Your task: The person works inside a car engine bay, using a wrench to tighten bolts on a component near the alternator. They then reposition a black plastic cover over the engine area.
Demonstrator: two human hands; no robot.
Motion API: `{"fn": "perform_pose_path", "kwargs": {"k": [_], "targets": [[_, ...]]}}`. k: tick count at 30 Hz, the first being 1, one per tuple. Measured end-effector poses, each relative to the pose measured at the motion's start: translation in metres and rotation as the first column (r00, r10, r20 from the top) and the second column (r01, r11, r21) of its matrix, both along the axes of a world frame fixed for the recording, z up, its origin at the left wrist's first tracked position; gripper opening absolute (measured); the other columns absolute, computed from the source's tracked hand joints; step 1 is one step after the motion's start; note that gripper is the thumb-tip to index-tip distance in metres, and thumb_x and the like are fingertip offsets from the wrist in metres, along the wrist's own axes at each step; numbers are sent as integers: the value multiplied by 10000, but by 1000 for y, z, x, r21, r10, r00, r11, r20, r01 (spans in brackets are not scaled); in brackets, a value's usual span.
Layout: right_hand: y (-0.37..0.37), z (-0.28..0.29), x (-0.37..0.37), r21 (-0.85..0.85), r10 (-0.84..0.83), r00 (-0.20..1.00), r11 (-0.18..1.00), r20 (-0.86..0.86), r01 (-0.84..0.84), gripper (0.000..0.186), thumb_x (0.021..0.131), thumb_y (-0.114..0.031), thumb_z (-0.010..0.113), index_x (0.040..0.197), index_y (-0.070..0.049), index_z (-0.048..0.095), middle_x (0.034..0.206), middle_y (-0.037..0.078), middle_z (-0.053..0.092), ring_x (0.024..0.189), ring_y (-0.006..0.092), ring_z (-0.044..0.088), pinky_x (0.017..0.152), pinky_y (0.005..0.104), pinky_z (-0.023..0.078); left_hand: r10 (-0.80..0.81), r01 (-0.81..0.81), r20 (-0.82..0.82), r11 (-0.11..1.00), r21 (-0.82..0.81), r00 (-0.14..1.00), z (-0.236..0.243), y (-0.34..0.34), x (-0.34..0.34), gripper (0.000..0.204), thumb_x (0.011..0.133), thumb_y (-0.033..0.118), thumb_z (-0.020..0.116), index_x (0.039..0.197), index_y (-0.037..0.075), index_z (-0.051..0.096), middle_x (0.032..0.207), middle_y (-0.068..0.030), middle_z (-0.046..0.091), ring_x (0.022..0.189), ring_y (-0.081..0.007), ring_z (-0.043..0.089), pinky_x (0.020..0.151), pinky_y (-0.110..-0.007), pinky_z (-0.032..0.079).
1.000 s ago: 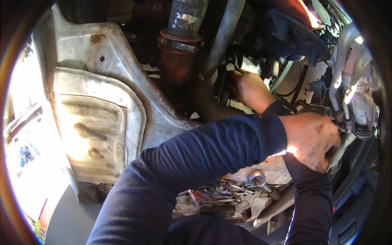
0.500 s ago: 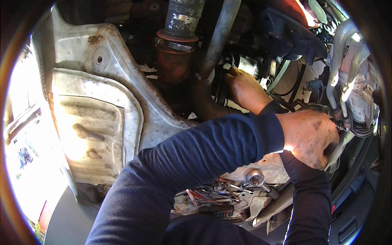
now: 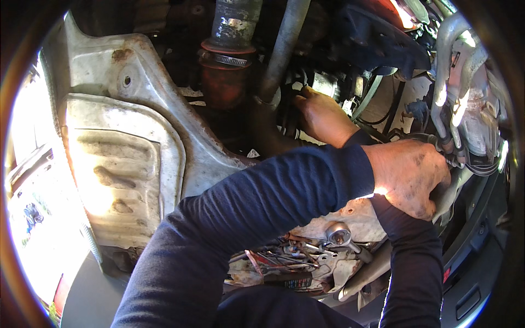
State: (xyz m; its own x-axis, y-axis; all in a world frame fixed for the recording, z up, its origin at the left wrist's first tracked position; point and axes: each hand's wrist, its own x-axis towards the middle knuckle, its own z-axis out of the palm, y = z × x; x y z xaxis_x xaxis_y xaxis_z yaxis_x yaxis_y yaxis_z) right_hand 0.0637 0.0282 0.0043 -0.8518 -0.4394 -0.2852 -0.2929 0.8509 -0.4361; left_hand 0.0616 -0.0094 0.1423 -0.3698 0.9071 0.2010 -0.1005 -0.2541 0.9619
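Because access looks cramped, my arms cross, with the left hand curled at right just beside the metal pipes and the right hand lying farther off by the silvery cylinder, though I cannot tell what, if anything, either grip pinches.

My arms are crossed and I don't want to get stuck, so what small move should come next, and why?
Perhaps lift your left hand slightly, if it isn't holding anything; its fingertips are hidden. Your left sleeve crosses over the right sleeve, and your right hand reaches in farther, to the right of the grey pipe, so the upper arm likely has the easier way out.
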Motion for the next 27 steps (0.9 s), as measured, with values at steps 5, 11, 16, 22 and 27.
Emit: {"fn": "perform_pose_path", "kwargs": {"k": [5, 11, 16, 22, 27], "targets": [[-4, -4, 0, 113, -161, 981, 982, 106, 149, 329, 828, -48, 602, 1146, -13, 676, 1063, 248, 677, 965, 403, 703, 819, 470, 576, 104, -104, -8, 987, -121, 995, 5, 6, 15, 171, 571, 86, 725, 740, 101, 713, 696, -166, 607, 775, -392, 660, 701, -435, 534], [-4, -10, 2, -46, -78, 997, 996, -9, 77, 250, 831, -99, 676, 1065, -19, 648, 942, 230, 667, 874, 434, 682, 770, 505, 558, 82, -82, 1, 996, -40, 997, 3, 2, 7, 234, 546, 98, 741, 778, 69, 731, 708, -176, 643, 709, -384, 664, 649, -454, 535], [-5, -2, 4, 5, -140, 990, 990, 11, 140, 275, 815, -19, 613, 1082, 12, 670, 1011, 237, 710, 915, 415, 713, 801, 494, 572, 5, -5, -8, 995, 104, 1000, -1, -2, -3, 260, 569, 119, 739, 817, 42, 751, 747, -192, 692, 709, -374, 699, 666, -454, 557], [-9, -5, 1, 65, -219, 961, 975, 168, 211, 249, 843, -99, 643, 1075, -7, 652, 964, 242, 686, 903, 436, 677, 794, 509, 549, -22, 23, -21, 997, 69, 1000, -1, -2, -5, 249, 604, 141, 736, 824, 27, 748, 773, -203, 702, 742, -361, 720, 691, -446, 572], [-2, -10, 4, -73, -152, 986, 985, 61, 156, 260, 840, -100, 642, 1081, -3, 650, 972, 228, 691, 907, 434, 677, 798, 507, 547, -28, 31, -64, 998, 49, 998, 0, -3, -5, 241, 631, 148, 734, 838, 25, 751, 779, -204, 705, 761, -362, 727, 696, -439, 576]]}}
